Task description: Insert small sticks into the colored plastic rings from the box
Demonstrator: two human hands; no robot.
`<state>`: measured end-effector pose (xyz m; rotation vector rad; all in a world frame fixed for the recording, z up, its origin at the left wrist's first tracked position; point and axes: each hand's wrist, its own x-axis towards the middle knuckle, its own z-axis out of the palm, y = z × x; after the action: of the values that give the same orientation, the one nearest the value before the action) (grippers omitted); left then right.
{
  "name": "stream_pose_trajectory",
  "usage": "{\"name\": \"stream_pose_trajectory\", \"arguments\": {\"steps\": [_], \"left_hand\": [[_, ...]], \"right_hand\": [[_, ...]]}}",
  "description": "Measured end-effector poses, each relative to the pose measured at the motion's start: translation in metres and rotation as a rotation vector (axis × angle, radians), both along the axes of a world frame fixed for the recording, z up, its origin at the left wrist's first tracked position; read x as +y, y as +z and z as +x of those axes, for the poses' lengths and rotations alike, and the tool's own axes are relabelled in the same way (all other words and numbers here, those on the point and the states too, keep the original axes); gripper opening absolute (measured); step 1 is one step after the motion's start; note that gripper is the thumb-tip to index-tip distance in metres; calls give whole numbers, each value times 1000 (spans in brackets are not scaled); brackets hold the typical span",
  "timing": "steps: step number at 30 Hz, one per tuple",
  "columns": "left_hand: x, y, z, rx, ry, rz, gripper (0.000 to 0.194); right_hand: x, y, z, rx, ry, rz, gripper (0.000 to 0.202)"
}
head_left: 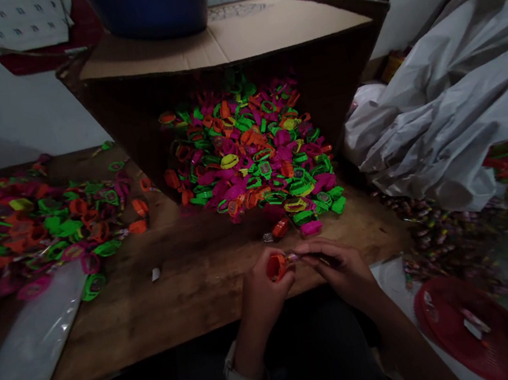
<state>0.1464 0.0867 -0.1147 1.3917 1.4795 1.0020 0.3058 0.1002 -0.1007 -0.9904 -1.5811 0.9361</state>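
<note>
Near the table's front edge, my left hand (265,283) is closed around an orange plastic toy watch (276,267), its loop facing up. My right hand (339,267) pinches a small wrapped candy (291,258) right against the orange toy watch; its exact shape is too small and dim to make out. Just beyond my hands lie a loose orange toy watch (281,228) and a pink one (310,228). Behind them, a heap of green, pink, orange and yellow toy watches (249,164) spills from a cardboard box (284,27) lying on its side.
A blue tub (152,5) stands on the box. To the left are another toy watch heap (53,219) and a clear plastic bag (32,353). At right are a white sack (454,96), many small wrapped pieces (454,240) and a red basket (475,328).
</note>
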Motion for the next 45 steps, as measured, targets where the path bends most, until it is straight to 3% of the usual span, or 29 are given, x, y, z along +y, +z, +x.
{"name": "stream_pose_trajectory", "arguments": {"steps": [4, 7, 16, 21, 25, 33, 38, 45], "left_hand": [[-1, 5, -1, 51, 37, 90, 21], [-1, 8, 1, 87, 59, 139, 25], [-1, 11, 4, 132, 66, 6, 46], [-4, 11, 6, 170, 74, 78, 29], [-4, 9, 5, 153, 42, 160, 28], [-8, 10, 5, 126, 43, 97, 26], [-8, 8, 3, -14, 40, 18, 20], [-15, 6, -8, -439, -84, -162, 23]], "right_hand": [[-2, -2, -2, 10, 29, -8, 16], [-6, -3, -4, 58, -41, -11, 10], [-10, -6, -2, 142, -125, -107, 8], [-9, -11, -1, 155, -110, -163, 10], [-10, -10, 2, 118, -107, -187, 10], [-13, -14, 3, 61, -117, -171, 12], [-10, -15, 0, 20, -114, -181, 13], [-7, -12, 2, -10, -55, -205, 12]]}}
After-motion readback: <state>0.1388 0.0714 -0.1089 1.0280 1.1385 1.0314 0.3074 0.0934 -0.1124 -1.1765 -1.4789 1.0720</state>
